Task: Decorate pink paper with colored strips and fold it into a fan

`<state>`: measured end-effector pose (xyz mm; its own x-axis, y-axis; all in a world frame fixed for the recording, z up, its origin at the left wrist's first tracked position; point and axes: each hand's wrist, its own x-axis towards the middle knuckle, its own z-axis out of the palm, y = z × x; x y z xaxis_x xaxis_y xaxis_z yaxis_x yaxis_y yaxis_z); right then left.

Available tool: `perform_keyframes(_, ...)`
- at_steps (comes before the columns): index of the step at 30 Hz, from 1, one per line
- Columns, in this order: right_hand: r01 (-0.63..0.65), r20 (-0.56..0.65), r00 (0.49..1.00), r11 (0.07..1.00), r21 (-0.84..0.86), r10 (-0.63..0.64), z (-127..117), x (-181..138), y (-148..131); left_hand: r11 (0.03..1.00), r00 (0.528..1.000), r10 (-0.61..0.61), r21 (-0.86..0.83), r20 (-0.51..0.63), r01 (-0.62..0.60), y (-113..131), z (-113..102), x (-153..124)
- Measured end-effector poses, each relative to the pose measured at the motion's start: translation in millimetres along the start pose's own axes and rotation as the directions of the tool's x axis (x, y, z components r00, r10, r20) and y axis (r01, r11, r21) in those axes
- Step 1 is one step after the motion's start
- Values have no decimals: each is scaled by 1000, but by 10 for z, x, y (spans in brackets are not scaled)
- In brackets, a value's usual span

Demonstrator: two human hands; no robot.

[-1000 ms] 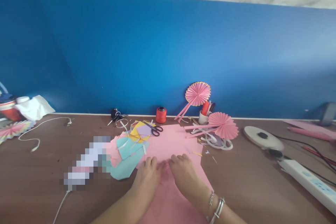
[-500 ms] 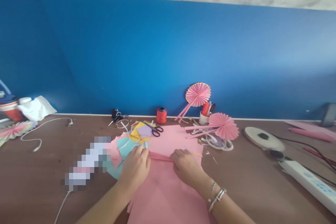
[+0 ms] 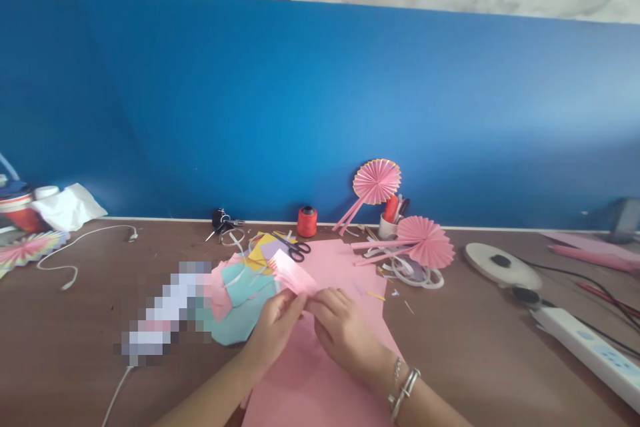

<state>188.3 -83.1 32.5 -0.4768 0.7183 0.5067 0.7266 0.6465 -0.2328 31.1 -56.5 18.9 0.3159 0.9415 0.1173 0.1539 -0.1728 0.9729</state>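
Observation:
A pleated strip of pink paper (image 3: 296, 273) is pinched between my two hands, its folds fanning a little at the upper left. My left hand (image 3: 277, 320) grips its near side with thumb and fingers. Close against it, my right hand (image 3: 337, 323) has its fingers closed on the same strip, hiding its right end. Beneath both hands lie large sheets of pink paper (image 3: 310, 380). Black-handled scissors (image 3: 299, 251) rest just beyond, on yellow and purple paper pieces (image 3: 265, 250).
Two pink paper fans stand at the back, one upright (image 3: 377, 181) and one lying (image 3: 425, 242). A red thread spool (image 3: 307, 221) is by the blue partition (image 3: 225, 93). Teal paper (image 3: 235, 323) lies left; a power strip (image 3: 590, 347) and round white lid (image 3: 503, 265) lie right.
The pink strip was held flat and stretched between separated hands. Now it is lifted and turned, its pleats showing at the upper left, and my hands have come together.

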Motion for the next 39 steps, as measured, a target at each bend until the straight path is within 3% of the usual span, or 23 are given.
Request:
perform_keyframes(4, 104, 36, 994, 994, 11, -105, -2, -24, -36, 965, 990, 81, 256, -112, -50, -79, -59, -1)
perform_keyframes(7, 134, -56, 989, 991, -7, -134, -16, -76, -15, 820, 951, 277, 550, -140, -158, -88, -152, 5)
perform_keyframes(9, 132, -151, 978, 988, -78, -142, -33, -97, -10, 676, 922, 382, 698, -58, -236, -71, -198, 14)
perform_keyframes(11, 112, -175, 974, 979, -172, -142, -48, -90, -15, 551, 920, 388, 787, 53, -277, -53, -209, 21)
perform_keyframes(16, 39, 5, 999, 972, -230, -39, -18, -11, 22, 414, 930, 266, 841, 253, -347, -63, -116, 10)
perform_keyframes(20, -40, 158, 984, 965, -258, 83, 20, 1, 121, 409, 920, 215, 825, 329, -391, -105, -53, -10)
perform_keyframes(27, -139, 405, 879, 949, -283, 250, -27, -12, 180, 371, 919, 162, 840, 360, -395, -124, -66, -40)
perform_keyframes(31, -231, 404, 863, 948, -217, 303, -32, -49, 238, 421, 931, 136, 831, 339, -364, -108, -97, -37)
perform_keyframes(35, -349, 339, 871, 934, -81, 355, -34, -83, 338, 576, 961, 104, 772, 255, -267, -67, -140, -32)
perform_keyframes(39, -383, 317, 880, 923, 38, 353, -37, -93, 411, 681, 972, 107, 698, 207, -223, -90, -181, -17)
